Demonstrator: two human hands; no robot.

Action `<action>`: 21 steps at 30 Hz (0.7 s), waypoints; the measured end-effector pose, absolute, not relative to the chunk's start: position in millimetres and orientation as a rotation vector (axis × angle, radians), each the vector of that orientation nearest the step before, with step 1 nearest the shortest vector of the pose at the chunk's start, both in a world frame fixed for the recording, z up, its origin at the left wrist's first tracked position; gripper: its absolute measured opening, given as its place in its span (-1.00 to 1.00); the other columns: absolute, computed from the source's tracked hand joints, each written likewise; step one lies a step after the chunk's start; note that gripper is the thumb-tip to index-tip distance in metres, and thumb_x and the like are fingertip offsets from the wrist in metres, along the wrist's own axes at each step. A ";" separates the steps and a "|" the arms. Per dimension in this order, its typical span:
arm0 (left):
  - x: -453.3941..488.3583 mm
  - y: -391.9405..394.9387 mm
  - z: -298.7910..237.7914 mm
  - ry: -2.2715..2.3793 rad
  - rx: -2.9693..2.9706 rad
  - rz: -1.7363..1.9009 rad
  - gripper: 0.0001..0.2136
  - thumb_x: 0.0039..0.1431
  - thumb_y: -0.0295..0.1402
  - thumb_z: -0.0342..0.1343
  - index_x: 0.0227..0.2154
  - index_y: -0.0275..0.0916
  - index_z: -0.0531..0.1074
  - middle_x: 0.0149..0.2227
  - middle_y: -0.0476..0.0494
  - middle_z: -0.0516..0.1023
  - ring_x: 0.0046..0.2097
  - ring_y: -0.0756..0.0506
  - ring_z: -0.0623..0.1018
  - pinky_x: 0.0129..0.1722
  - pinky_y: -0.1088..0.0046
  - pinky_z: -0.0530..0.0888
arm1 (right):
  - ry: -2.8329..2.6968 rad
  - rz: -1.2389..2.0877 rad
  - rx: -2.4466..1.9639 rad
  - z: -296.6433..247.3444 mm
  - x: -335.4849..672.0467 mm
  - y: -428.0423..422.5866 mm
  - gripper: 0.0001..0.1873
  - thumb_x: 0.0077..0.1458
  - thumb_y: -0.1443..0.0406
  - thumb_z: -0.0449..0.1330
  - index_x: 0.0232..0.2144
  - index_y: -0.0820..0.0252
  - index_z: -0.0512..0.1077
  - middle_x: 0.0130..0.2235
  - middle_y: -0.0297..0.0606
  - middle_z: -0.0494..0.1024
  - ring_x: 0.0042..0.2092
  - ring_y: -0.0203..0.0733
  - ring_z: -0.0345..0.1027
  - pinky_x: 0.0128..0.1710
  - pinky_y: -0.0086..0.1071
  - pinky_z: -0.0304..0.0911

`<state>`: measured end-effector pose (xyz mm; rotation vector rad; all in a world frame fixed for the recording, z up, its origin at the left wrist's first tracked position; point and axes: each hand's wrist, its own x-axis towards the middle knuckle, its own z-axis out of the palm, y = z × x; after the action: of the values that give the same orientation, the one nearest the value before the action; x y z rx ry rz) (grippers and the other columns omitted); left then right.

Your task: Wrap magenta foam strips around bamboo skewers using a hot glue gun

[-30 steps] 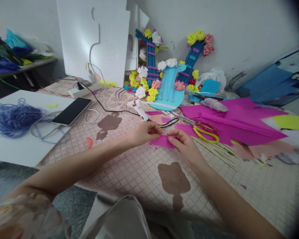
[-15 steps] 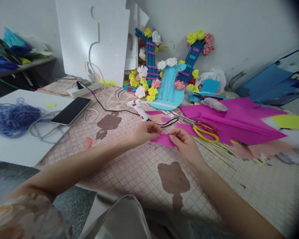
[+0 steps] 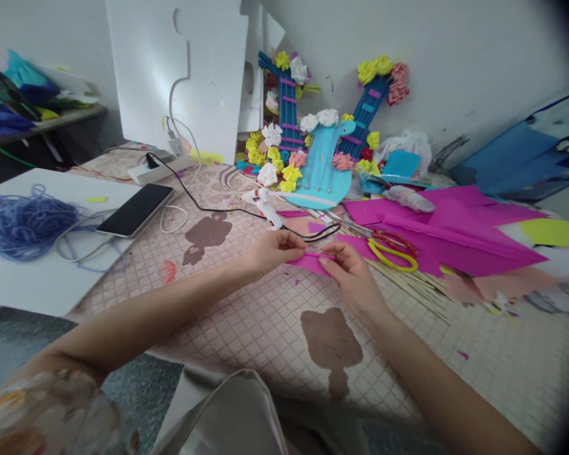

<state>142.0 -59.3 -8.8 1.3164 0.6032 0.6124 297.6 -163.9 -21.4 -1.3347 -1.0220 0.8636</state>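
Observation:
A small piece of magenta paper (image 3: 313,263) is held between both hands over the table, its far edge rolled or folded into a narrow strip. At that edge's left end, my left hand (image 3: 277,251) pinches it with thumb and fingers. My right hand (image 3: 353,273) grips the right end, thumb on the near side. Just beyond the hands lies a white glue gun (image 3: 264,208) with a black cord. To the right of my right hand are scissors (image 3: 392,251) with yellow and red handles, on top of thin wooden sticks (image 3: 415,287).
Large magenta sheets (image 3: 455,230) spread over the right side. Paper-flower guitar shapes (image 3: 320,167) lean at the wall. On the left are a phone (image 3: 136,210), purple yarn (image 3: 26,221) on a white board (image 3: 33,287), and a power strip (image 3: 161,169).
The magenta paper has shifted slightly between the fingers, and its rolled edge shows a little more at the right. Both hands stay in nearly the same place.

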 end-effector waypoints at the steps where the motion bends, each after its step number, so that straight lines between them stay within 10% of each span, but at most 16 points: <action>1: 142.0 -59.4 -9.0 0.600 1.324 0.621 -0.87 -0.11 -0.50 0.26 -0.44 -0.37 0.45 -0.46 -0.02 0.48 -0.45 0.10 0.42 -0.42 0.57 0.34 | -0.995 0.886 -1.336 -20.8 297.1 -163.9 -0.80 -0.01 0.23 0.28 -0.30 0.11 0.40 -0.36 -0.36 0.42 -0.35 -0.27 0.25 -0.35 -0.39 0.18; 21: 144.4 -65.2 -1.6 0.712 1.243 0.564 -0.91 -0.05 -0.57 0.22 -0.42 -0.39 0.47 -0.51 -0.04 0.51 -0.50 0.09 0.43 -0.46 0.56 0.36 | -1.095 0.690 -1.339 -27.3 302.9 -161.1 -0.92 0.04 0.25 0.26 -0.38 0.11 0.43 -0.45 -0.38 0.44 -0.43 -0.31 0.22 -0.41 -0.41 0.14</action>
<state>144.4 -65.2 -1.6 1.2432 0.7118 0.5643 302.9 -161.1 -27.3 -1.3393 -1.0946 0.6903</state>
